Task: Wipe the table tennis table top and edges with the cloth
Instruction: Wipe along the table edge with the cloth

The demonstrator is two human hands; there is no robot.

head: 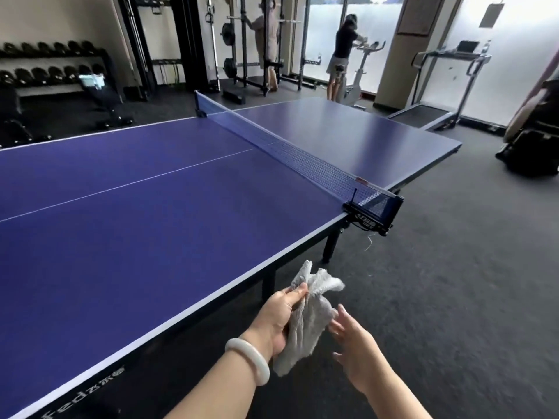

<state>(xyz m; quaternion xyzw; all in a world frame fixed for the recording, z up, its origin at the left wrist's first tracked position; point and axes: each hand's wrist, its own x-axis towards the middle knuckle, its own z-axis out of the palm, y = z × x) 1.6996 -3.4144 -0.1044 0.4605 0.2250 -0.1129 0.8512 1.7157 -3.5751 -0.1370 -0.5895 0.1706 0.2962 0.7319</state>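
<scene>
Both forearms enter from the bottom edge. Left hand (279,316) grasps a crumpled grey cloth (305,316), thumb pinching its upper fold; a white bangle (248,359) sits on that wrist. Right hand (355,349) is released, fingers spread, fingertips just beside the cloth's right side; contact cannot be judged. Cloth hangs in the air over dark carpet (453,297), just off the near side edge of the blue table tennis table (121,231), not touching it. Net (302,155) spans the table, its clamp (373,214) at the near edge. Two people stand by gym equipment at the far wall.
</scene>
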